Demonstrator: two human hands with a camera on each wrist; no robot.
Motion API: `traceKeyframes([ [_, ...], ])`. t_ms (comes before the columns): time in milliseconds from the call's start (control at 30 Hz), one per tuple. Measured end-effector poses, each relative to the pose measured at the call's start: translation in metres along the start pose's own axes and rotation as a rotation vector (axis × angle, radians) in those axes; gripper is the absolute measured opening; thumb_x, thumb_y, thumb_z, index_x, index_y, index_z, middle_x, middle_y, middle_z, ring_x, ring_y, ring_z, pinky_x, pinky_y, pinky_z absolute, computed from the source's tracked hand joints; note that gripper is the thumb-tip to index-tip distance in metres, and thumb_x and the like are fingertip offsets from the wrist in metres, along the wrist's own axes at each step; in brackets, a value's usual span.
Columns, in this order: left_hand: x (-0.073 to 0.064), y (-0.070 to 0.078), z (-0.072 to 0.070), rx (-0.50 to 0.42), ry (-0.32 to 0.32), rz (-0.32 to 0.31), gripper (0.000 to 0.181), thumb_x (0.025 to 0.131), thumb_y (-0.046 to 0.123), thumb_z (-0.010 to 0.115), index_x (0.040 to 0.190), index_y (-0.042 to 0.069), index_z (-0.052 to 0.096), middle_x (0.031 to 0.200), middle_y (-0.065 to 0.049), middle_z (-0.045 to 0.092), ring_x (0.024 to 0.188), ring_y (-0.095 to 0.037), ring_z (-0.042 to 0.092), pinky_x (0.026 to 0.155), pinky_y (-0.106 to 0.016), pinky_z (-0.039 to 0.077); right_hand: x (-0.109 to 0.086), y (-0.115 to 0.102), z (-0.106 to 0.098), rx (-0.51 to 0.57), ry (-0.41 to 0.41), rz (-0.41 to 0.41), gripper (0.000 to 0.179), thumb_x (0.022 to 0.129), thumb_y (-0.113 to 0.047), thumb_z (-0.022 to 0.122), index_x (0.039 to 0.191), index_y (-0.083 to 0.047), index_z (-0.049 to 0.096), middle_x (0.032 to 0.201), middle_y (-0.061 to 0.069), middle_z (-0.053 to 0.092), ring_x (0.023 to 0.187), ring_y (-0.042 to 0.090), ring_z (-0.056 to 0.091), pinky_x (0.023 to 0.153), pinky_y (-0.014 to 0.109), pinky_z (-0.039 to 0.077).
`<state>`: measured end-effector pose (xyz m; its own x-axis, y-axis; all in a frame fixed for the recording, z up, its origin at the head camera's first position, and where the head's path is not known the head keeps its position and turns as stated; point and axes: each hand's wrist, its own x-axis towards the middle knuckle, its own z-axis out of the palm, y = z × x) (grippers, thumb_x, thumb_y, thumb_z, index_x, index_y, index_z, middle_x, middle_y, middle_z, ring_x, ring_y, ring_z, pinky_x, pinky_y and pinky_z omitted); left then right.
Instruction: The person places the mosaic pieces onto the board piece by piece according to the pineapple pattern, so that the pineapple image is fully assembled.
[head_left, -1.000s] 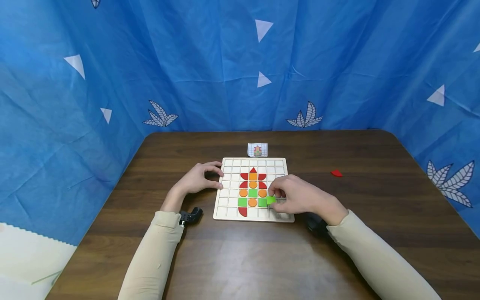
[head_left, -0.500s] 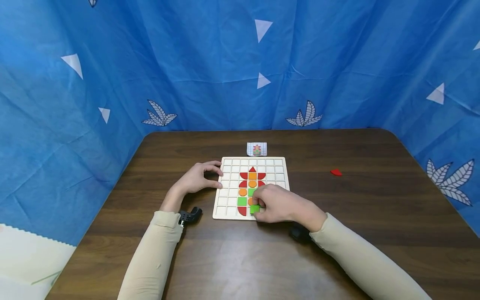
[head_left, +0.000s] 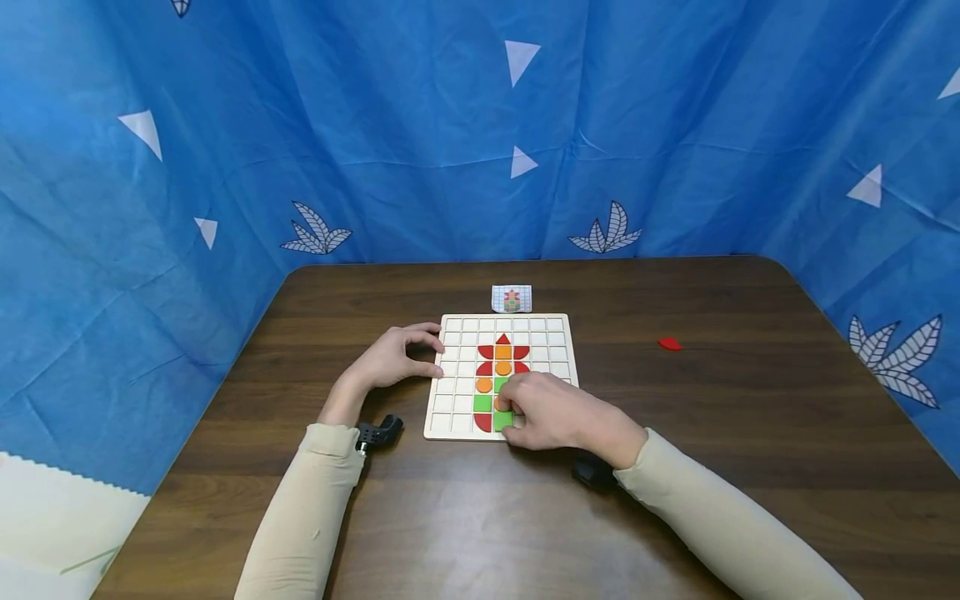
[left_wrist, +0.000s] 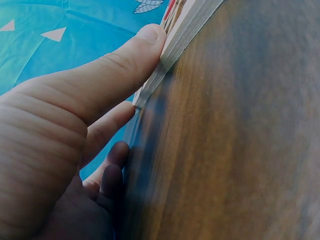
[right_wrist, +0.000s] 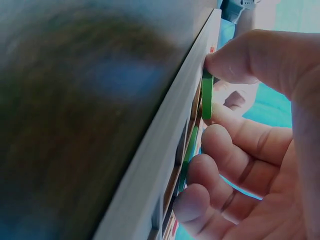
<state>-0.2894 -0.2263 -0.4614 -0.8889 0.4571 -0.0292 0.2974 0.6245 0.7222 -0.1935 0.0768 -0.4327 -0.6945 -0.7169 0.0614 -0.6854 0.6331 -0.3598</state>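
A white gridded board [head_left: 551,335] lies on the table, with red, orange and green tiles set in its cells. My right hand [head_left: 558,410] is at the board's near side and pinches a green square tile [right_wrist: 207,95] between thumb and index finger, right at a bottom-row cell beside a red quarter-round tile [head_left: 483,422]. In the right wrist view the tile stands slightly proud of the board. My left hand [head_left: 393,357] rests against the board's left edge, thumb and fingertips touching its side. The right hand hides tiles at the board's lower right.
A small card [head_left: 512,298] printed with a coloured tile pattern lies just beyond the board. One loose red tile [head_left: 670,343] is on the brown table [head_left: 465,517] to the right. A blue curtain [head_left: 420,125] hangs behind the table.
My right hand has moved left and toward me with the green square tile, from above the board's right part down to the bottom row. The left hand has stayed at the edge.
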Motion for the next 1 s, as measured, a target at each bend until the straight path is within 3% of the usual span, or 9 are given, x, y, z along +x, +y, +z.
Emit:
traceKeyframes([
  [233,0.0005,-0.0003,0.0006,-0.002,0.001,0.004,0.033,0.081,0.030,0.090,0.109,0.023,0.075,0.153,-0.001,0.054,0.148,-0.026,0.042,0.123,-0.048,0.034,-0.0022,0.0010,-0.0012,-0.021,-0.024,0.016,0.013,0.086,-0.027,0.078,0.089,-0.018,0.068,0.074,-0.007,0.055,0.069,0.007,0.050,0.063,0.022,0.044],
  [600,-0.0010,0.0015,-0.0003,0.007,0.008,0.012,0.034,0.080,0.029,0.091,0.109,0.022,0.075,0.152,-0.002,0.055,0.147,-0.026,0.044,0.121,-0.047,0.037,-0.0012,0.0019,-0.0015,0.044,-0.014,-0.001,0.023,0.086,-0.031,0.085,0.097,-0.015,0.074,0.072,-0.007,0.054,0.066,0.006,0.049,0.063,0.022,0.045],
  [1000,-0.0007,0.0010,0.0007,0.006,0.007,0.001,0.033,0.080,0.029,0.090,0.109,0.022,0.075,0.152,-0.002,0.055,0.147,-0.026,0.043,0.122,-0.048,0.036,-0.0027,0.0004,-0.0001,0.050,0.001,0.057,0.028,0.084,-0.037,0.086,0.086,-0.017,0.067,0.069,-0.007,0.050,0.064,0.007,0.047,0.060,0.022,0.042],
])
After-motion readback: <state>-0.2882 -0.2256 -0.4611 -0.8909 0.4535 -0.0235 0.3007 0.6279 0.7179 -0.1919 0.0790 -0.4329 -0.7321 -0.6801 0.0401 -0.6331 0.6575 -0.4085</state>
